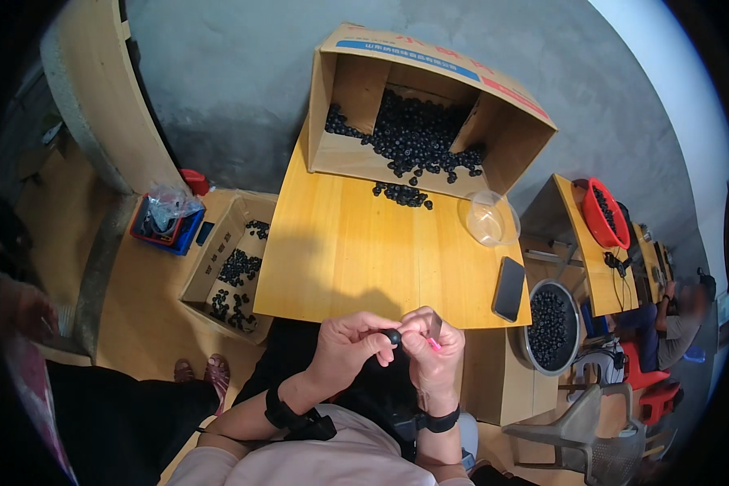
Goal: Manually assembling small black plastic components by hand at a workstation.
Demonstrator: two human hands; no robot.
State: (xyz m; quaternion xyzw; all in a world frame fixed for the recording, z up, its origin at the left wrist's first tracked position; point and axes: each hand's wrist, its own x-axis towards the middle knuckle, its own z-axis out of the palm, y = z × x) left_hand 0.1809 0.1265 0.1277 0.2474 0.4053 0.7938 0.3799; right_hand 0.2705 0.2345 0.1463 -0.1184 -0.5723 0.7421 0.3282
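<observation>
My left hand (342,347) pinches a small round black piece (391,335) between thumb and fingers, just in front of the table's near edge. Close beside it, my right hand (434,360) is closed on a small tool with a flat blade (436,324) and a pink part (434,344). The fingertips of both hands come together near the black piece. Beyond them, several similar black pieces (401,194) lie on the wooden table (348,251). Many more spill from a cardboard box (437,53) turned on its side at the table's far end.
A clear plastic tub (492,220) and a phone (508,288) rest at the table's right. Left of the table, an open carton (198,279) holds black pieces. A metal basin (571,356) and red basin (621,235) stand right. People are at the left edge and far right.
</observation>
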